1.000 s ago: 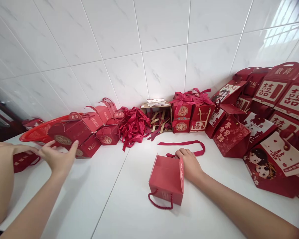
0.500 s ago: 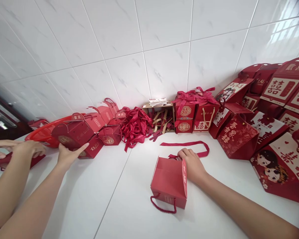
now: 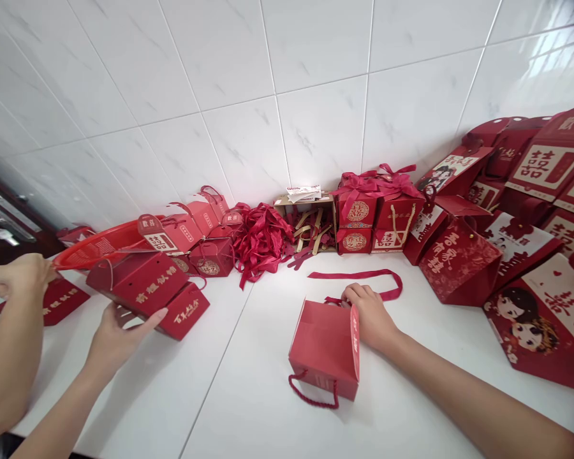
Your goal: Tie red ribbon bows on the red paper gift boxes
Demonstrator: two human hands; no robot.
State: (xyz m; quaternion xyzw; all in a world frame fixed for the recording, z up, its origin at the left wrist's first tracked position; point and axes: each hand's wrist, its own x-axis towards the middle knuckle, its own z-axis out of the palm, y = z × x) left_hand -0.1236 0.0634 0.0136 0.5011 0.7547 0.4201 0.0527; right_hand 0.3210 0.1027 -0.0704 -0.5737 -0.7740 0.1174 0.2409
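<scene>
My left hand point(image 3: 117, 331) grips a dark red gift box point(image 3: 148, 280) with gold lettering from its near side, thumb stretched along the lower edge. A smaller red box point(image 3: 185, 312) touches it on the right and sits askew. My right hand point(image 3: 366, 309) is curled at the far right corner of an open red box point(image 3: 323, 344), beside its raised flap; the fingertips are partly hidden. That box has a rope handle point(image 3: 313, 396) hanging in front. A dark red ribbon point(image 3: 351, 275) lies looped on the white table behind it, close to my right fingers.
Another person's hands point(image 3: 22, 277) are at the far left by a red box point(image 3: 67, 299). Behind are a red basket point(image 3: 105, 245), a ribbon heap point(image 3: 263, 239) and a carton of strips point(image 3: 310, 233). Many wedding boxes point(image 3: 538, 312) stand along the right, below the tiled wall point(image 3: 220, 64).
My left hand has drawn the dark red box and the smaller box beside it toward me and turned them. My right hand stays in place. The other person's hands have shifted, uncovering more of their box.
</scene>
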